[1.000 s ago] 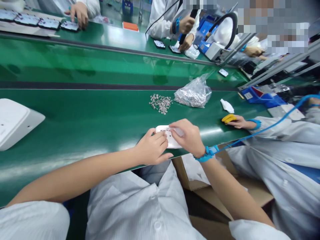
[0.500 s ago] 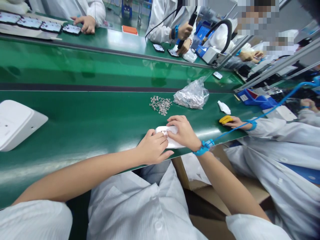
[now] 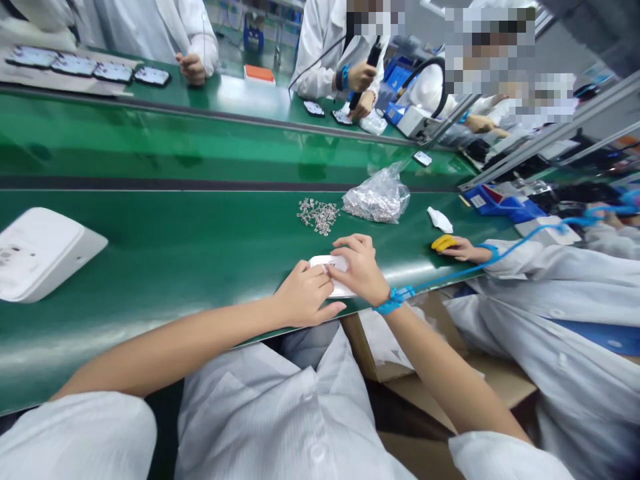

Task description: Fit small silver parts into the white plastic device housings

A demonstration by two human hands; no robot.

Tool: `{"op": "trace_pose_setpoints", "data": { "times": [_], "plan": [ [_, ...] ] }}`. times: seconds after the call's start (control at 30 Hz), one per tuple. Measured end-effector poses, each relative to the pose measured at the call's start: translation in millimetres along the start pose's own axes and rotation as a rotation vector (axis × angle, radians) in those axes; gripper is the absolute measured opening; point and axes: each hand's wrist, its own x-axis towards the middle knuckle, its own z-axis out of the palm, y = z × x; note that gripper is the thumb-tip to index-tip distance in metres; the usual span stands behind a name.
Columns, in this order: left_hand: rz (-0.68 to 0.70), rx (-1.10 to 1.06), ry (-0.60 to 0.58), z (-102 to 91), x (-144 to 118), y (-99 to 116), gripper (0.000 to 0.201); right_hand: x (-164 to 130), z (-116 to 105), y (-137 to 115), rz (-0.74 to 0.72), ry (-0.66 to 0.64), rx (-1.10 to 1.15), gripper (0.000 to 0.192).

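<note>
A white plastic housing lies at the near edge of the green bench, partly covered by both hands. My left hand grips its left side, fingers bent over the top and thumb stretched along the near side. From the right, my right hand reaches over it with curled fingers, their tips pressed close together at its middle. Whatever is between those fingertips is hidden. A blue strap circles my right wrist. Just beyond the hands lies a loose pile of small metal pieces, beside a clear bag of similar pieces.
A larger white housing sits far left. At right, a co-worker's hand holds a yellow object near a white scrap. A blue cord runs rightward from my wrist. Across the divider, co-workers handle dark-edged units.
My right hand's fingers have shifted slightly over the housing, while my left hand keeps its hold. Across the bench, a co-worker's hand has lifted off a dark-edged unit. The view has turned slightly.
</note>
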Motion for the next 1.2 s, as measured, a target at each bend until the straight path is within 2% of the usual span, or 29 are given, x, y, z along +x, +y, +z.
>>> {"op": "trace_pose_setpoints", "data": {
  "times": [0.07,0.13,0.23,0.3,0.37,0.4,0.53,0.63,0.73,0.9,1.1,1.2],
  "plan": [
    [0.02,0.016,-0.012,-1.4,2,-2,0.051,1,-7,2,-0.027,0.111,0.09,0.016],
    [0.054,0.036,-0.043,-7.0,1,-3,0.049,-1,-15,9,-0.002,0.287,0.206,0.016],
    [0.036,0.085,-0.096,-24.9,-19,0,0.046,-16,-14,31,0.218,0.535,0.292,0.024],
    [-0.041,0.126,-0.111,-42.2,-47,6,0.043,-30,-1,48,0.448,0.575,0.29,0.032],
    [-0.17,0.157,-0.093,-61.7,-85,17,0.039,-42,16,62,0.605,0.506,0.296,0.038],
    [-0.258,0.172,-0.062,-71.6,-105,23,0.036,-46,24,67,0.624,0.418,0.281,0.039],
    [-0.657,0.308,0.081,-105.3,-175,44,0.029,-48,37,76,0.606,0.318,0.192,0.029],
    [-0.885,0.431,0.12,-120.3,-206,40,0.03,-46,35,76,0.583,0.218,0.19,0.025],
    [-1.02,0.523,0.148,-126.3,-217,23,0.031,-47,35,77,0.596,0.188,0.19,0.026],
    [-1.128,0.636,0.179,-126.4,-217,-2,0.031,-52,41,84,0.564,0.176,0.15,0.028],
    [-1.207,0.72,0.143,-132.7,-223,-26,0.034,-50,38,82,0.622,0.117,0.164,0.04],
    [-1.289,0.727,0.111,-144.7,-228,-47,0.034,-49,36,80,0.549,0.14,0.177,0.042]
  ]
}}
